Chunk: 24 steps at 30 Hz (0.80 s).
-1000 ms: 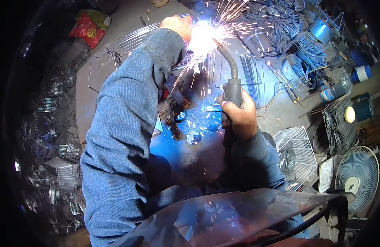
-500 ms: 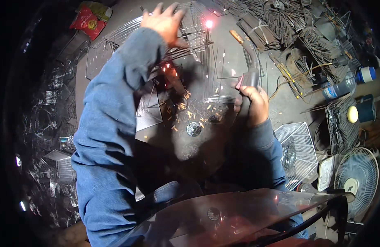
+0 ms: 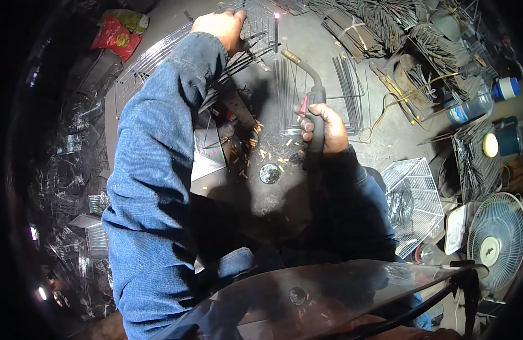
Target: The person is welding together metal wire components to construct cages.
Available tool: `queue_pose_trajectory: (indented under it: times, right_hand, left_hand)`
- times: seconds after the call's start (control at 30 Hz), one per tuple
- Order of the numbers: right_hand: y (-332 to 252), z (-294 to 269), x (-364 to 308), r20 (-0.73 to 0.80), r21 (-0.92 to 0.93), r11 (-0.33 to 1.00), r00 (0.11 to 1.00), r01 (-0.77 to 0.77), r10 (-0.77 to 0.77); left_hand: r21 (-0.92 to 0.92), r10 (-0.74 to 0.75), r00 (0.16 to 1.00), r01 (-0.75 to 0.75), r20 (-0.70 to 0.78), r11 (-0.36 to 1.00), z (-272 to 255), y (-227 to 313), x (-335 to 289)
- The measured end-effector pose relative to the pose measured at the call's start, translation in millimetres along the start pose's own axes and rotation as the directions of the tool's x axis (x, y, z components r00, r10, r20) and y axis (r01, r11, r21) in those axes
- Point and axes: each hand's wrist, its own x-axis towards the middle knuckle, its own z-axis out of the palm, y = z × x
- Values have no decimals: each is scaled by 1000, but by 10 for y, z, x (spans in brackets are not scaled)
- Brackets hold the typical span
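Note:
At the far side, my left hand (image 3: 220, 27) reaches over a wire basket frame (image 3: 159, 54), its fingers curled round the upper wires. A small pink glow (image 3: 276, 16) shows at the frame's far right corner. My right hand (image 3: 332, 127) is closed round the handle of a welding torch (image 3: 318, 95) with a red trigger. The torch's bent neck and brass-coloured nozzle (image 3: 291, 55) point up and left, apart from the frame. Beneath the torch lie straight and bent metal rods (image 3: 347, 93). Part of the basket frame is hidden behind my left sleeve.
Short copper-coloured pieces (image 3: 255, 136) lie scattered near a round shiny disc (image 3: 270, 174). A transparent visor (image 3: 306, 294) crosses the lower edge. On the right are a white wire basket (image 3: 414, 198), a fan (image 3: 495, 241), a plastic bottle (image 3: 474, 107) and rod bundles (image 3: 394, 25).
The bright arc and flying sparks have faded to a small glow. My left hand's spread fingers have curled onto the frame. The torch and right hand have shifted left.

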Motion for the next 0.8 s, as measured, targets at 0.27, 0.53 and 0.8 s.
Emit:
queue_pose_trajectory:
  times: [0.27,0.53,0.8]
  right_hand:
    - [46,106,-33,-56,-71,997,998,0,-4]
    - [45,127,-21,-41,-61,998,999,19,-22]
    - [23,137,-34,-37,-173,983,997,59,-66]
  left_hand:
    - [-23,-23,1000,23,-3,999,38,-10,-28]
    - [67,-60,998,58,30,996,65,-8,-4]
    - [-12,-44,999,44,7,999,59,-13,-31]
